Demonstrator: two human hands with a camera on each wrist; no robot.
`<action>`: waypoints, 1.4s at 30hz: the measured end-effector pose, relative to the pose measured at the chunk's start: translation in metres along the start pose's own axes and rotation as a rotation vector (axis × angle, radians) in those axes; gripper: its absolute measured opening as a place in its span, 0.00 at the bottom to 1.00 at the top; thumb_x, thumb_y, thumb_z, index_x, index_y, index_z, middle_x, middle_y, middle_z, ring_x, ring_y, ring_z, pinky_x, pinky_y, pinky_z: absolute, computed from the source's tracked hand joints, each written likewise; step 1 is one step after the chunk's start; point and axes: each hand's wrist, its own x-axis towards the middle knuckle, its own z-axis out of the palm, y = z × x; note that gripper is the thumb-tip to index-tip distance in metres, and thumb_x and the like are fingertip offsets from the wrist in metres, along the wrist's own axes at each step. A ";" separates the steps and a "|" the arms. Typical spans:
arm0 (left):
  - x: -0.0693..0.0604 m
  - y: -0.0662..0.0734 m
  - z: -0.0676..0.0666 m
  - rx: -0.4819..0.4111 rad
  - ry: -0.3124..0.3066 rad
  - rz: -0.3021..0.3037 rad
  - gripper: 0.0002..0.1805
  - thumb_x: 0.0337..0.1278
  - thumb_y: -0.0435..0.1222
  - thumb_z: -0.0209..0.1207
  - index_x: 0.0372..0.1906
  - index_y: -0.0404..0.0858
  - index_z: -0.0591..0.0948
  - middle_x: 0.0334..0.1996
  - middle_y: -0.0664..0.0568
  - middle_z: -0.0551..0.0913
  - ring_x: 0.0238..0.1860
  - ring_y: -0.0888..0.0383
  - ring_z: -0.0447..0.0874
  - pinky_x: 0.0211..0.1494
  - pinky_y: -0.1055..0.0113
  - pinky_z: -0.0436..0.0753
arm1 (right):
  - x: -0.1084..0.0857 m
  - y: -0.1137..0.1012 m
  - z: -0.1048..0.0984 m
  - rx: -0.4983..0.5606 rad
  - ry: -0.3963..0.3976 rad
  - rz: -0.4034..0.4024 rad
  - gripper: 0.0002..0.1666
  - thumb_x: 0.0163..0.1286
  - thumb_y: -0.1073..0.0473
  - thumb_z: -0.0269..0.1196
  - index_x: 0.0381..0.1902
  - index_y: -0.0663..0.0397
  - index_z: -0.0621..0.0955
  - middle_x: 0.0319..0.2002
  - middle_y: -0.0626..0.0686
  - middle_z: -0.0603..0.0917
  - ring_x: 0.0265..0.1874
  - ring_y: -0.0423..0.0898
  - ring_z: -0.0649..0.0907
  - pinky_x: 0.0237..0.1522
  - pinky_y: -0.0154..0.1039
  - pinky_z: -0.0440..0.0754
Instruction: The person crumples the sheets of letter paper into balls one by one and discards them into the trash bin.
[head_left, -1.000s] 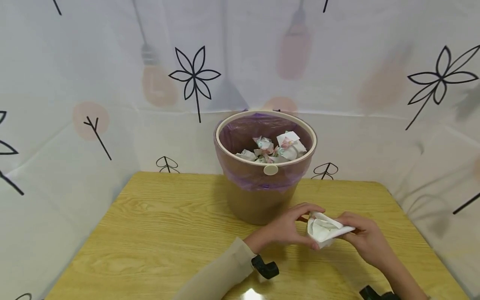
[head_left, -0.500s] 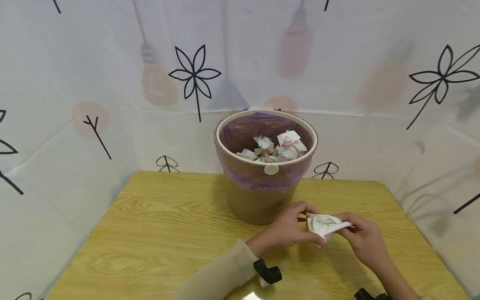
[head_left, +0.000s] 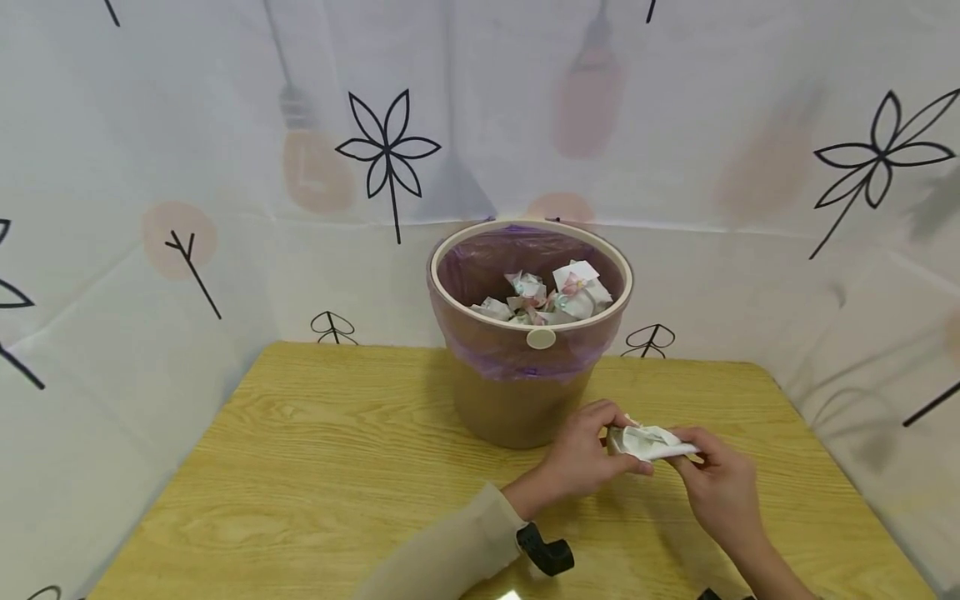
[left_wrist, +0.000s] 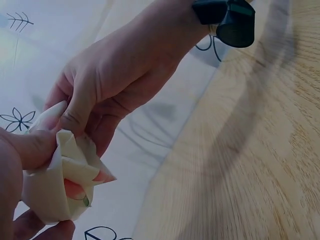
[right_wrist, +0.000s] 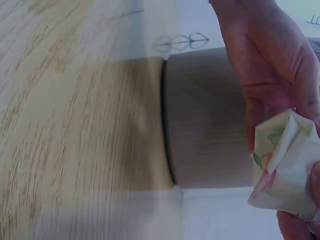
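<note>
Both hands hold one folded, creased piece of white paper point(head_left: 647, 443) above the table's right half. My left hand point(head_left: 579, 454) pinches its left side between thumb and fingers. At the opposite side, my right hand point(head_left: 722, 479) pinches the paper's narrow end. In the left wrist view the paper point(left_wrist: 47, 195) bulges into loose folds, with pink and green print inside. From the right wrist view, the same paper point(right_wrist: 295, 172) shows a pink and green pattern on its creased faces.
Just behind the left hand stands a brown bin point(head_left: 517, 408) with a purple liner point(head_left: 480, 358) and a cream rim. Crumpled papers point(head_left: 577, 292) lie inside it. The wooden table point(head_left: 315, 467) meets a patterned white cloth point(head_left: 225, 125) at the back and sides.
The paper has become flatter and more folded between the hands. The left hand's thumb has shifted slightly right and up, and the right hand has moved a little left.
</note>
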 end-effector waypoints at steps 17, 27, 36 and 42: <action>0.009 -0.013 -0.005 -0.008 0.202 0.090 0.15 0.44 0.34 0.77 0.25 0.44 0.78 0.23 0.61 0.72 0.25 0.72 0.66 0.27 0.82 0.67 | -0.011 -0.034 0.010 0.074 -0.151 0.151 0.14 0.71 0.73 0.59 0.54 0.67 0.81 0.43 0.53 0.84 0.39 0.30 0.82 0.34 0.24 0.81; 0.007 -0.018 -0.013 -0.089 0.123 0.126 0.10 0.43 0.28 0.76 0.30 0.39 0.86 0.23 0.59 0.76 0.26 0.72 0.67 0.29 0.80 0.71 | 0.014 -0.012 -0.023 0.436 -0.610 0.216 0.17 0.77 0.71 0.52 0.59 0.68 0.80 0.57 0.51 0.80 0.53 0.37 0.79 0.46 0.31 0.80; 0.005 -0.012 -0.020 -0.249 -0.052 0.167 0.11 0.39 0.27 0.77 0.30 0.35 0.87 0.27 0.53 0.82 0.31 0.73 0.71 0.32 0.78 0.79 | 0.031 -0.003 -0.037 0.578 -0.804 0.113 0.17 0.62 0.79 0.64 0.48 0.67 0.85 0.50 0.51 0.82 0.49 0.40 0.81 0.40 0.41 0.86; 0.004 -0.007 -0.020 -0.400 -0.066 0.138 0.09 0.43 0.24 0.75 0.31 0.32 0.86 0.30 0.47 0.84 0.34 0.73 0.77 0.36 0.72 0.85 | 0.028 -0.011 -0.030 0.479 -0.664 0.058 0.25 0.49 0.79 0.72 0.46 0.62 0.82 0.45 0.53 0.79 0.46 0.42 0.81 0.49 0.37 0.83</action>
